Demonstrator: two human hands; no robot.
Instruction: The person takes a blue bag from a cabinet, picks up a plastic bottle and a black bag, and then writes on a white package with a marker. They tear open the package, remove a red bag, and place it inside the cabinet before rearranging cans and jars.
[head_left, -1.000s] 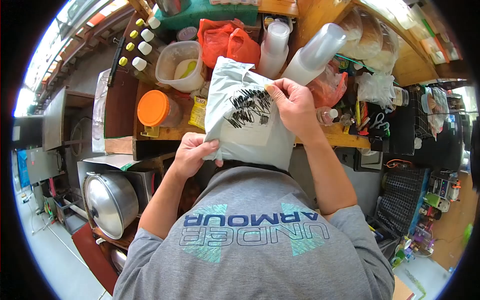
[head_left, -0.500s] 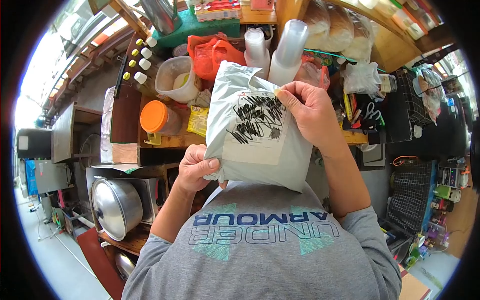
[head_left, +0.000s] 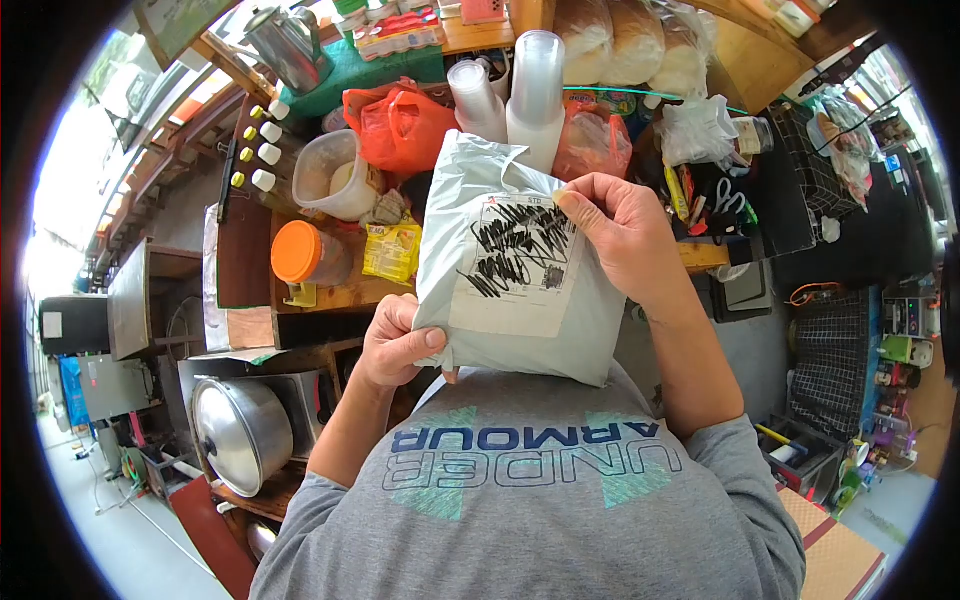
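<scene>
A pale grey plastic mailing bag (head_left: 455, 225) is held up in front of my chest. Its white shipping label (head_left: 510, 312) faces me, with the print scribbled over in black. My left hand (head_left: 402, 340) pinches the bag's lower left corner, thumb on the near side. At the upper right edge, beside the label's top corner, my right hand (head_left: 625, 232) grips the bag between thumb and fingers. The fingertips behind the bag are hidden. The bag's top edge looks creased and uneven.
Behind the bag is a wooden counter with an orange-lidded jar (head_left: 297, 252), a clear plastic tub (head_left: 325, 190), a red plastic bag (head_left: 400, 125) and stacked plastic cups (head_left: 537, 95). Scissors (head_left: 730, 195) lie at right. A large metal pot (head_left: 245, 435) stands at lower left.
Both hands still hold the mailing bag in nearly the same pose. The view has shifted slightly, so the counter items appear farther left.
</scene>
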